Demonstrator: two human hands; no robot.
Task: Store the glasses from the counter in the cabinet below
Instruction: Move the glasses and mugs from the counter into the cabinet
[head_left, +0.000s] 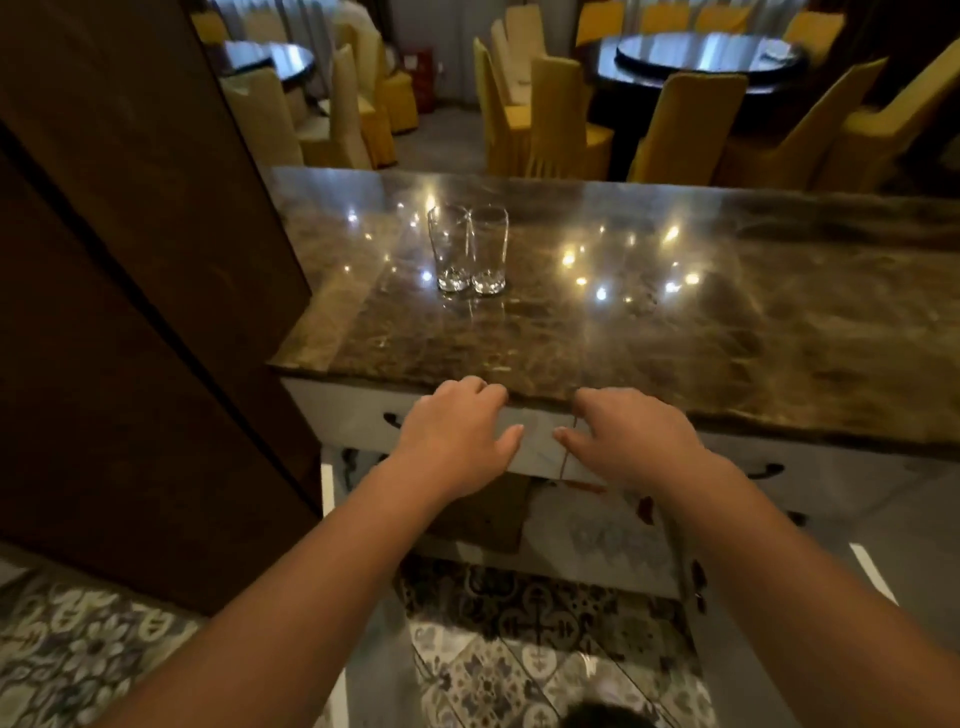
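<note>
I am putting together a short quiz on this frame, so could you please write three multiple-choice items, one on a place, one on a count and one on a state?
1. Where do the glasses stand?
A. on the floor
B. on the counter, towards its left end
C. inside the cabinet

2. How many glasses are on the counter?
A. two
B. four
C. six

3. What is the left hand holding?
A. a glass
B. a cloth
C. nothing

Answers:
1. B, as they stand upright side by side on the marble top, well back from its near edge.
2. A, as only two clear tumblers show.
3. C, as its fingers are spread at the counter's near edge, like those of the right hand, and both are well short of the glasses.
</note>
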